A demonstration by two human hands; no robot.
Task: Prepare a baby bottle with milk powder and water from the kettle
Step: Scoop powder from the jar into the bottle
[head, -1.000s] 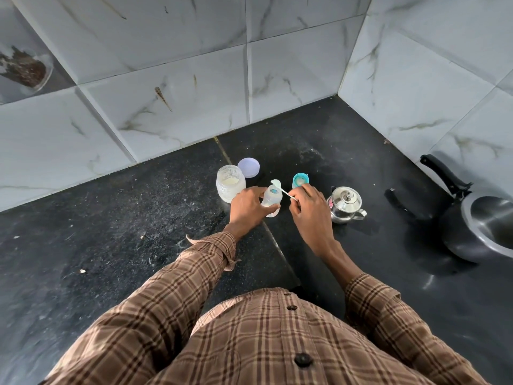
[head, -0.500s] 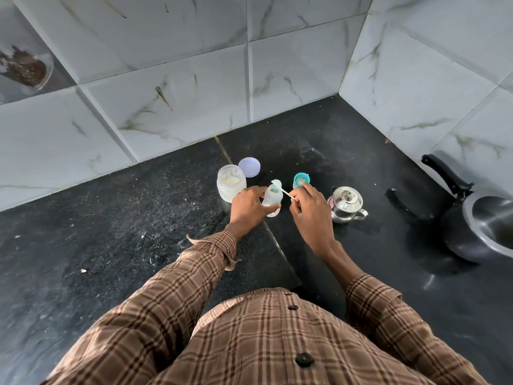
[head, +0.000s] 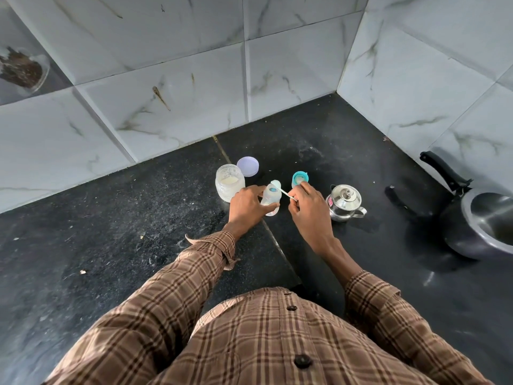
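A small clear baby bottle (head: pixel 269 198) stands open on the black counter, and my left hand (head: pixel 247 205) grips its side. My right hand (head: pixel 308 207) pinches the handle of a white plastic spoon (head: pixel 281 189) whose bowl sits over the bottle's mouth. An open glass jar of milk powder (head: pixel 229 185) stands just left of the bottle, with its lilac lid (head: pixel 248 166) lying behind it. The bottle's teal cap with teat (head: pixel 299 179) sits behind my right hand. A small steel kettle (head: pixel 344 202) with its lid on stands to the right.
A dark pressure cooker (head: pixel 480 226) with a black handle sits at the far right of the counter. Marble-patterned tiled walls (head: pixel 177 84) close the counter at the back and right, meeting in a corner. A seam (head: pixel 274 240) runs across the black counter.
Almost nothing has moved; both hands stay on the bottle and the spoon, with the spoon's bowl still over the bottle's mouth.
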